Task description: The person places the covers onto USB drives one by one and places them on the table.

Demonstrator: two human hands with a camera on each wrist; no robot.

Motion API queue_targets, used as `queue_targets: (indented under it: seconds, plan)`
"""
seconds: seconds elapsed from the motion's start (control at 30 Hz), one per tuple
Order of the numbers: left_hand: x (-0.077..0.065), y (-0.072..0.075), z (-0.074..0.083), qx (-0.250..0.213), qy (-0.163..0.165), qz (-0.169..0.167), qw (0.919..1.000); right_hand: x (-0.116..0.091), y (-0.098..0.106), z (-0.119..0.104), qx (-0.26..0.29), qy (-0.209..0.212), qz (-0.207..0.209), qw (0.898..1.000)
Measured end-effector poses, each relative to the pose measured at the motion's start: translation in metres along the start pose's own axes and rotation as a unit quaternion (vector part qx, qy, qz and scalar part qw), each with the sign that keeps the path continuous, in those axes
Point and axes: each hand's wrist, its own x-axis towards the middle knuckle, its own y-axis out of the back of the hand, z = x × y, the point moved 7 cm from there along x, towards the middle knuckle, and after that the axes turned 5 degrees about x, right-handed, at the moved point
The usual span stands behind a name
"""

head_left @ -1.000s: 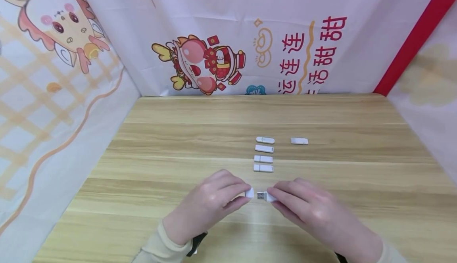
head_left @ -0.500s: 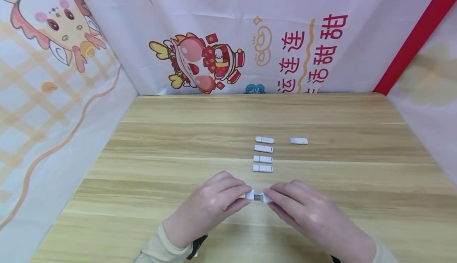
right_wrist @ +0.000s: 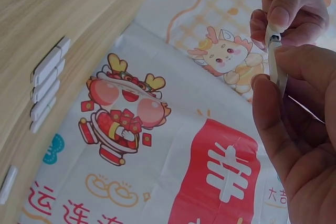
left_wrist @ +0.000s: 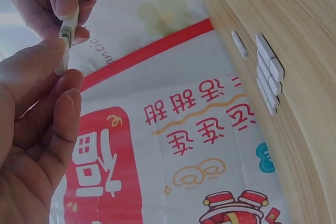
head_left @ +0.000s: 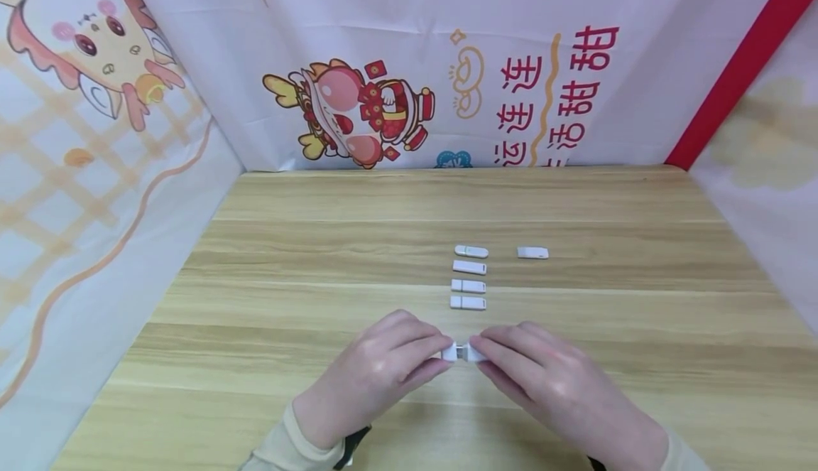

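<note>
My left hand [head_left: 373, 364] pinches the white cap [head_left: 449, 352] of a USB flash drive between thumb and fingers. Facing it, my right hand [head_left: 552, 375] pinches the white body of the flash drive [head_left: 476, 353], its metal plug pointing left at the cap. Only a short stretch of plug shows between the two parts, which are in line just above the table in the head view. In the right wrist view, the drive body [right_wrist: 278, 72] stands between thumb and fingertips. The left wrist view has the cap [left_wrist: 63, 62] held at the fingertips, its far part hidden by the thumb.
Beyond the hands, several white flash drives [head_left: 469, 286] lie in a neat column on the wooden table [head_left: 287, 265]. Another white stick [head_left: 533, 252] lies apart to their right. Printed cloth [head_left: 396, 16] hangs behind the table and along its sides.
A gap stood between plug and cap a second ago. The two hands have come closer together, and less of the metal plug shows now. The drives on the table have stayed put.
</note>
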Motion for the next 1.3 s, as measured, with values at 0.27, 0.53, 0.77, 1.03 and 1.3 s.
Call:
queue_targets:
  seconds: [0.27, 0.53, 0.77, 1.03, 1.3]
  plan:
    - [0.0, 0.0009, 0.0006, 0.006, -0.007, 0.016, 0.9998, -0.004, -0.0043, 0.0055, 0.006, -0.033, -0.014, 0.999]
    - [0.0032, -0.0004, 0.0013, 0.013, -0.019, 0.005, 0.9997, -0.0023, -0.0046, 0.0038, -0.007, -0.027, -0.026, 0.999]
    - [0.0076, -0.0007, 0.0015, 0.018, -0.027, -0.007, 0.9994, 0.0017, -0.0034, 0.0021, -0.012, -0.026, -0.026, 0.999]
    - [0.0091, -0.0007, 0.0024, 0.027, -0.028, -0.009, 0.9992, 0.0043, -0.0026, 0.0007, -0.021, -0.022, -0.016, 0.999]
    - [0.0078, -0.0013, 0.0035, 0.043, -0.035, -0.011, 0.9984, 0.0045, -0.0044, 0.0001, -0.024, -0.015, -0.017, 0.999]
